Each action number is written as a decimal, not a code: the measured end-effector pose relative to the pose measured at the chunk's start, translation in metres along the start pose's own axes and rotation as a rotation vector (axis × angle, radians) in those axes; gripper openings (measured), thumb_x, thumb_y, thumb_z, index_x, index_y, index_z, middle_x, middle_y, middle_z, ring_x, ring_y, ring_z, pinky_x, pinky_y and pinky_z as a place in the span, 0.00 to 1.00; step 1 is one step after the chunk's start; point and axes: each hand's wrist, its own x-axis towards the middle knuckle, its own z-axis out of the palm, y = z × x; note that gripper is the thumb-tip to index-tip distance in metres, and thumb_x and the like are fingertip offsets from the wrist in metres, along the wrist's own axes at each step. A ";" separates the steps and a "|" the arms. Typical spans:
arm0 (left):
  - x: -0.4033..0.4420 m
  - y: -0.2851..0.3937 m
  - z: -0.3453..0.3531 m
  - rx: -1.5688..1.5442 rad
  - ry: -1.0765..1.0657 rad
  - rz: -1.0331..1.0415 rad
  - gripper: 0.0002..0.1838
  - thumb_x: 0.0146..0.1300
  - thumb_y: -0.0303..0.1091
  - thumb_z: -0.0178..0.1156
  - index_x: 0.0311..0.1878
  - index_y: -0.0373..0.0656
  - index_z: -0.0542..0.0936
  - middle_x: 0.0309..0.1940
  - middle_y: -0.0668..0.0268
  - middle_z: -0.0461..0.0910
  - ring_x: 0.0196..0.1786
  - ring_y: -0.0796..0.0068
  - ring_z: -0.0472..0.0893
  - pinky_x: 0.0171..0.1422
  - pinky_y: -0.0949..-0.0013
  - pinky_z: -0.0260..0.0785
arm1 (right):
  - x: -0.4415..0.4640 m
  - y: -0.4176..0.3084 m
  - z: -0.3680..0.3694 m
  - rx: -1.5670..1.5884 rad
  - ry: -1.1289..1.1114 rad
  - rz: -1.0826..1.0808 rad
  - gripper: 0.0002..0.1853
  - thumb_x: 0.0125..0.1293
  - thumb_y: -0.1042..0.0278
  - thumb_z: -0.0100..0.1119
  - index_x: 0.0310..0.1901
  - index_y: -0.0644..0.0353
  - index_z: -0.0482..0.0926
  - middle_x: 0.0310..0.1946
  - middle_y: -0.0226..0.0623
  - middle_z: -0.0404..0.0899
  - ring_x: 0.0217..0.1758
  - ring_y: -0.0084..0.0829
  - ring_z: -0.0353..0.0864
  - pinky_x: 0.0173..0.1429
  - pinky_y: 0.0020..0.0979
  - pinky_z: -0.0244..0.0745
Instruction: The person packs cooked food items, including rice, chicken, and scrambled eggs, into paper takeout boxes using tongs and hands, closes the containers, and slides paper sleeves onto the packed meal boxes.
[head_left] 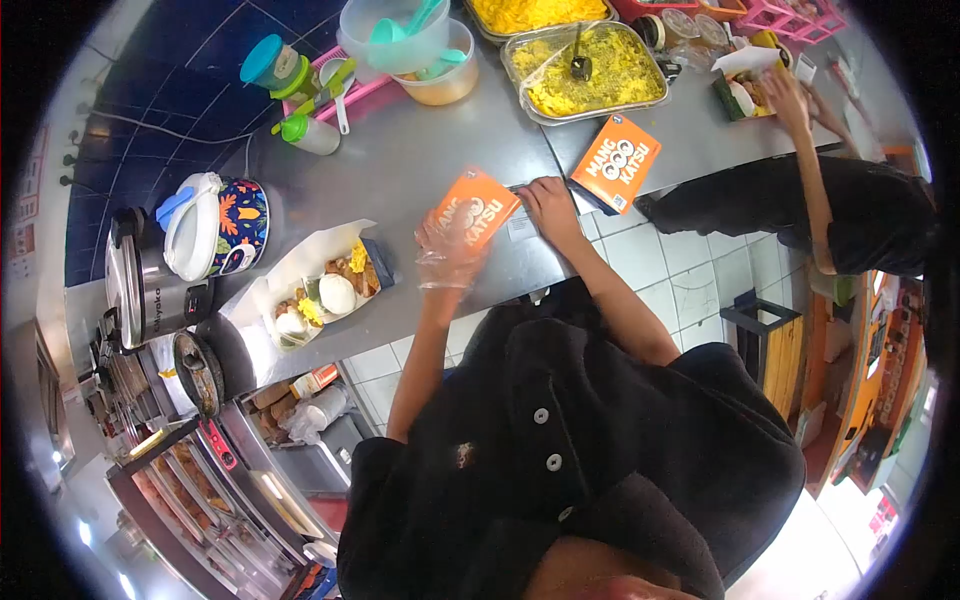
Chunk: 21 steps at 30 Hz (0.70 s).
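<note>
My left hand (447, 252), in a clear plastic glove, lies against the left side of an orange-lidded box (478, 215) marked "Mang Katsu". Bare, my right hand (548, 208) touches the box's right edge, fingers bent at the counter's front. To the left, an open food box (368, 247) holds white rice, yellow pieces and browned pieces. A second closed orange box (616, 164) sits right of my right hand. Behind it is a foil tray (597, 70) of yellow food with a black utensil.
A co-worker (800, 110) at the right reaches into another open food box (745, 88). A patterned rice container (235, 225) and a silver cooker (150, 280) stand left. Plastic tubs (435, 75) and green-capped bottles (310, 134) are at the back. The steel counter's (400, 180) front edge faces me.
</note>
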 end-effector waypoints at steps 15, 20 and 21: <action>-0.003 -0.001 0.019 0.052 0.159 0.148 0.46 0.55 0.59 0.73 0.76 0.60 0.67 0.64 0.45 0.67 0.65 0.40 0.69 0.68 0.40 0.63 | 0.148 0.213 -0.247 0.484 0.512 0.834 0.27 0.70 0.45 0.63 0.56 0.63 0.79 0.49 0.37 0.78 0.46 0.30 0.77 0.49 0.35 0.78; 0.001 0.004 0.017 0.005 0.139 0.130 0.45 0.55 0.59 0.73 0.75 0.61 0.67 0.65 0.41 0.64 0.65 0.38 0.68 0.67 0.38 0.64 | 0.230 0.263 -0.255 0.585 -0.011 1.035 0.30 0.66 0.39 0.65 0.55 0.58 0.80 0.54 0.36 0.79 0.54 0.33 0.78 0.55 0.44 0.80; -0.001 0.005 0.017 0.022 0.133 0.125 0.45 0.55 0.59 0.73 0.75 0.60 0.68 0.65 0.41 0.64 0.65 0.38 0.68 0.67 0.38 0.64 | 0.238 0.266 -0.253 0.649 -0.136 1.044 0.29 0.66 0.39 0.64 0.55 0.58 0.80 0.55 0.35 0.80 0.55 0.34 0.78 0.55 0.45 0.81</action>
